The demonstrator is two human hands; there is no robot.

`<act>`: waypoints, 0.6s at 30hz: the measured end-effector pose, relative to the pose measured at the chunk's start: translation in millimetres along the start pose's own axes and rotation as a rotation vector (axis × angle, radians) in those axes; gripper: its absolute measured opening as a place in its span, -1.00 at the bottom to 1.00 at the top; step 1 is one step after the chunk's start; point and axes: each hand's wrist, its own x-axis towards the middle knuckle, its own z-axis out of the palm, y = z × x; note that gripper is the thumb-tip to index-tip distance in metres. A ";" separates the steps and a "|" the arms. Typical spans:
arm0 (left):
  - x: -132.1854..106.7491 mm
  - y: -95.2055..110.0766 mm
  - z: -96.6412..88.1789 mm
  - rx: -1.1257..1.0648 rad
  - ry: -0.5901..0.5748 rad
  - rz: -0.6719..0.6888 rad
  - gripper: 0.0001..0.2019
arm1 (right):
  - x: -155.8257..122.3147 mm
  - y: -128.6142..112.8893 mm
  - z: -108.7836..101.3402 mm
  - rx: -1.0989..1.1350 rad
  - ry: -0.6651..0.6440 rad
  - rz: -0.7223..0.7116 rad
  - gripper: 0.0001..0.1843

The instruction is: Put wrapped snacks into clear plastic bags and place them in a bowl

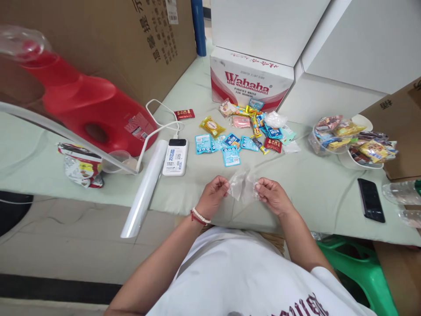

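Some clear plastic point(244, 189) is stretched between the hands: its left side is pinched by closed fingertips of the left hand point(213, 195), its right side by those of the right hand point(273, 196), nearer the person than the packets point(232, 156).

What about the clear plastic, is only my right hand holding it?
No, the left hand and the right hand both pinch the clear plastic.

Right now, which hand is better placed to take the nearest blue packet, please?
Probably the left hand: it is nearer the blue packet than the right hand; both pinch clear plastic.
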 end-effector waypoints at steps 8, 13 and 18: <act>-4.9 4.6 -34.2 -0.103 0.159 -0.084 -0.56 | -14.3 8.8 -35.6 0.034 0.016 0.039 -0.51; 4.5 26.6 -56.5 0.047 0.339 0.023 -0.63 | -20.9 6.3 -37.0 0.107 -0.007 0.131 -0.46; 21.7 69.5 -54.4 0.436 0.428 0.300 -0.73 | -24.0 -0.9 -41.1 0.171 -0.022 0.175 -0.48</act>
